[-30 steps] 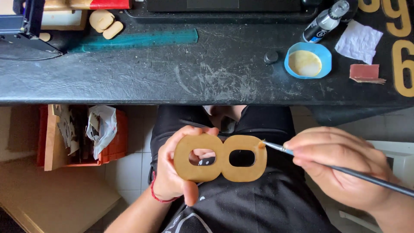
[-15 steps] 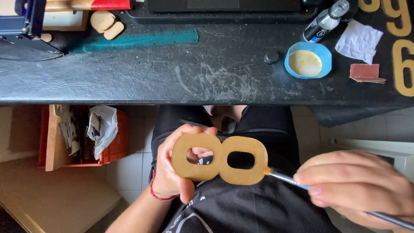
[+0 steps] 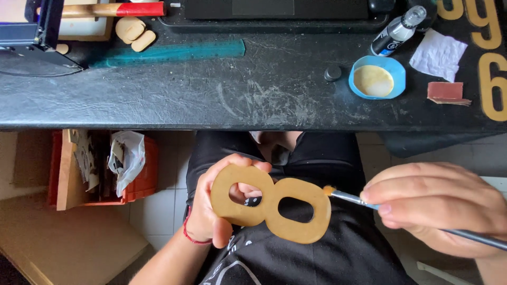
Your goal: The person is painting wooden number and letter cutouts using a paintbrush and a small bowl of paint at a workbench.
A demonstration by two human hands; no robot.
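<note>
Low in the middle of the frame, over the person's lap, the left hand [image 3: 214, 211] grips a flat tan cut-out shaped like a figure eight [image 3: 270, 209], lying on its side, with fingers curled around its left loop and one fingertip showing through the hole. At the lower right, the right hand [image 3: 438, 208] pinches a thin paintbrush [image 3: 353, 198], whose bristle tip touches the right edge of the figure eight. Above them a black, scuffed table [image 3: 211, 100] runs across the upper half of the frame. On it, at the upper right, sits a blue dish [image 3: 377, 78] holding pale yellowish paint, with a small dark cap [image 3: 332, 73] just to its left and a small bottle [image 3: 397, 31] lying tilted above it. Farther right lie a crumpled white paper [image 3: 438, 54], a reddish-brown block [image 3: 446, 92] and gold numerals [image 3: 494, 87]. A teal ruler [image 3: 174, 54] lies at the upper left, near two small tan wooden pieces [image 3: 134, 31]. Under the table at the left stands an orange crate [image 3: 142, 169] stuffed with scraps.
</note>
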